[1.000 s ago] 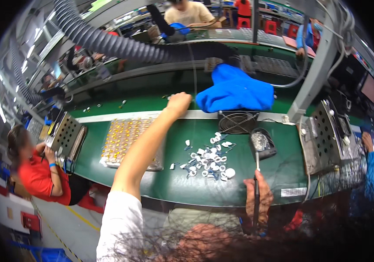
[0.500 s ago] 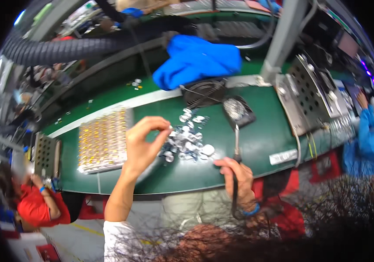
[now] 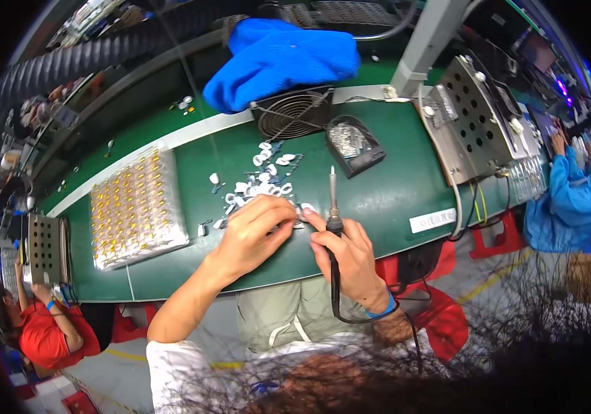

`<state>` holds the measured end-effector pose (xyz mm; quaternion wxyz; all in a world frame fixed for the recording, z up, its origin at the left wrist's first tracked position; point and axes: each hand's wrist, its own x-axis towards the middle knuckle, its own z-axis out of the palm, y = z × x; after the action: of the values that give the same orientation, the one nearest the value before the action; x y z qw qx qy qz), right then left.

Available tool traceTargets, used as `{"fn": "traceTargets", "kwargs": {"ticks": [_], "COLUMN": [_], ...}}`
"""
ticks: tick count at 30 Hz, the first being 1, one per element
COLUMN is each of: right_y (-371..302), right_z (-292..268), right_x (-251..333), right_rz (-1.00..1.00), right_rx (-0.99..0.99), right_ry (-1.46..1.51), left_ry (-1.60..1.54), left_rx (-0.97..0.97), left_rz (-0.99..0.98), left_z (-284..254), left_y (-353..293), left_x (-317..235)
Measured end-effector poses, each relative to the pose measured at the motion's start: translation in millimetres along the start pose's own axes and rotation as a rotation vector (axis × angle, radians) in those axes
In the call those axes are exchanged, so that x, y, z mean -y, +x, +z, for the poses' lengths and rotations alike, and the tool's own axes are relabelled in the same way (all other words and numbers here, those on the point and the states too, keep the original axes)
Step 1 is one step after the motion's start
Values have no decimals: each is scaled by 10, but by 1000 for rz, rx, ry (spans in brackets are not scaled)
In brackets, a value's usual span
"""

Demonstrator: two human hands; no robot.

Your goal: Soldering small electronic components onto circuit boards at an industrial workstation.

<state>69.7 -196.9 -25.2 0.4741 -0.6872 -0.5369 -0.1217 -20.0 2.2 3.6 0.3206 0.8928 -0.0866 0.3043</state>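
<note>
My right hand (image 3: 354,259) grips a soldering iron (image 3: 334,200) with its metal tip pointing away from me and its cord hanging below. The thumb and forefinger of that hand reach toward a small white part (image 3: 306,208) at the near edge of the pile. Just left of it, my left hand (image 3: 250,231) is closed in a pinch; what lies between its fingertips is hidden. Beyond both hands spreads a loose pile of small white ring-shaped parts (image 3: 261,188) with dark bits among them. A black holder (image 3: 364,164) filled with silvery shavings stands beyond the iron's tip.
A clear plastic-wrapped tray with rows of yellow pieces (image 3: 133,210) lies at left. A black fan (image 3: 292,116) stands at the back beneath a blue cloth (image 3: 285,58). At right is a perforated metal box (image 3: 464,114). Co-workers in red (image 3: 57,334) and blue (image 3: 571,207) sit either side.
The soldering iron has come back from the black holder, where its tip was in the shavings. My left hand has moved right and nearer, and the two hands have come close together.
</note>
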Motion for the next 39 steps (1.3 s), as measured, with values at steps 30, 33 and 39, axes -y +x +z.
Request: {"fn": "traceTargets", "kwargs": {"ticks": [30, 33, 39], "right_y": [-145, -150, -371], "right_z": [6, -44, -139], "right_x": [-107, -75, -72], "right_rz": [8, 95, 99], "right_rx": [-45, -6, -178], "right_ry": [-20, -7, 135], "left_ry": [765, 435, -366], "left_rx": [-352, -470, 49], "left_rz": [-584, -607, -382], "left_z": [-2604, -2039, -707], "left_y": [-979, -556, 103], "left_x": [1103, 598, 10]}}
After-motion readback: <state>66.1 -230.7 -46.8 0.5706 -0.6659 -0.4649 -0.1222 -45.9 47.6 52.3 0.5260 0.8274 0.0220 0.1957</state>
